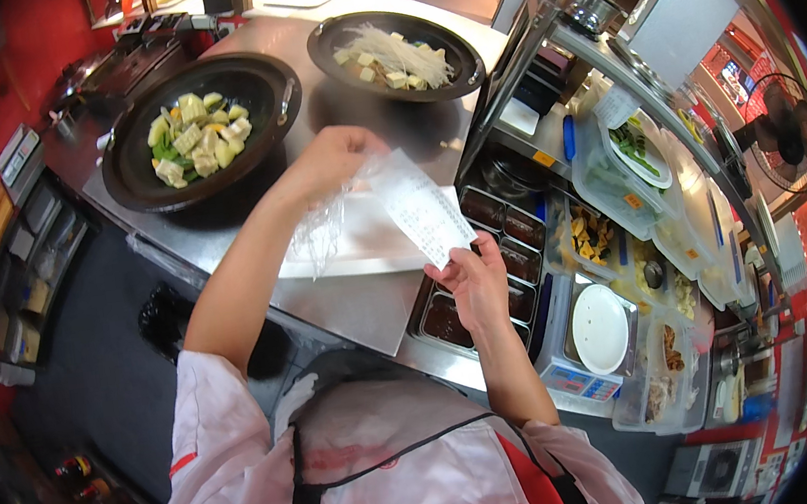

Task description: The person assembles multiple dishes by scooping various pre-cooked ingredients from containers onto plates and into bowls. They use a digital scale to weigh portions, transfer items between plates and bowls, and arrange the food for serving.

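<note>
My right hand (479, 277) pinches the lower end of a printed paper slip (417, 209). At the slip's upper end is my left hand (340, 156), fingers closed on crumpled clear plastic film (319, 232) that hangs below it; whether these fingers also grip the slip, I cannot tell. Under both lies a white tray or board (373, 244) on the steel counter (358, 313). Beyond my left hand stands a dark bowl (134, 182) with cut vegetables and pale chunks. Farther back, another dark bowl (327, 37) holds thin white noodles and pale cubes.
Right of the counter are steel sauce containers (449, 321), a digital scale (582, 381) bearing a white oval plate (600, 326), and clear food bins (595, 230). A metal shelf (635, 54) rises above them, with a fan (784, 123) beyond. A dark bin bag (161, 317) is down left.
</note>
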`<action>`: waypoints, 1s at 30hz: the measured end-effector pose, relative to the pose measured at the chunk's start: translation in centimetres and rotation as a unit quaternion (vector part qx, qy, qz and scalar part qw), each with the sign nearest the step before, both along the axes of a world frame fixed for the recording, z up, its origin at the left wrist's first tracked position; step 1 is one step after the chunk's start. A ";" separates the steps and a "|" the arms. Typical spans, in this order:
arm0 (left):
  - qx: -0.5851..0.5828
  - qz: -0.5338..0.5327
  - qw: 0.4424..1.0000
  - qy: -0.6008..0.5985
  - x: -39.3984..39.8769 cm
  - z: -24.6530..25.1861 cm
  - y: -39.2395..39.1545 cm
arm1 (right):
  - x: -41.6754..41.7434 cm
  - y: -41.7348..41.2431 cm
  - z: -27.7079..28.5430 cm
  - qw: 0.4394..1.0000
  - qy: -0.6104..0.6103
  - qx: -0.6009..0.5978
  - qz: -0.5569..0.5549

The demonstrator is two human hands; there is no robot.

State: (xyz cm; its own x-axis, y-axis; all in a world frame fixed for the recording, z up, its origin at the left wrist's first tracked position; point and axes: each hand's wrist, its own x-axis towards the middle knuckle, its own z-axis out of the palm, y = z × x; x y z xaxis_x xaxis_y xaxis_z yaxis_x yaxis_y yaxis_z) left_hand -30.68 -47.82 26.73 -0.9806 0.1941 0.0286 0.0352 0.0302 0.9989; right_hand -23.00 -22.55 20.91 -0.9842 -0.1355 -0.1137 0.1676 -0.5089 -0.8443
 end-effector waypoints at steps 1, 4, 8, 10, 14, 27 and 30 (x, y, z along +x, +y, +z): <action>0.027 -0.008 1.000 -0.003 0.1 -0.2 0.1 | -0.1 0.0 0.0 1.000 -0.014 -0.002 -0.003; 0.009 0.018 1.000 -0.006 -0.1 -0.3 0.4 | -0.3 0.3 -0.1 0.999 -0.043 -0.024 -0.006; -0.010 0.015 0.999 -0.037 -0.8 0.1 0.6 | -0.9 1.0 -0.4 0.996 -0.053 -0.076 0.010; -0.001 0.007 0.999 -0.032 -1.1 0.5 1.1 | -1.3 1.6 -0.5 0.993 -0.070 -0.091 0.009; 0.028 -0.033 0.997 -0.057 -1.0 1.7 2.0 | -1.9 2.7 -0.6 0.992 -0.069 -0.107 0.012; 0.078 -0.131 0.986 0.066 -0.8 0.9 3.1 | -1.9 4.0 0.3 0.991 -0.066 -0.114 0.014; 0.080 -0.078 0.994 -0.017 -0.6 1.2 2.1 | -1.4 3.7 0.6 0.998 -0.022 -0.066 -0.009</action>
State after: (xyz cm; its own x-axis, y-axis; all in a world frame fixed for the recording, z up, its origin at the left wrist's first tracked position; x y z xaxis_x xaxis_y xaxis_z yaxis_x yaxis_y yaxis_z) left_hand -31.25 -45.72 27.91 -0.9398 0.3394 0.0391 -0.0064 -0.1319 0.9912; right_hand -24.39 -18.86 21.51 -0.9810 -0.1340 -0.1402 0.1933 -0.6182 -0.7618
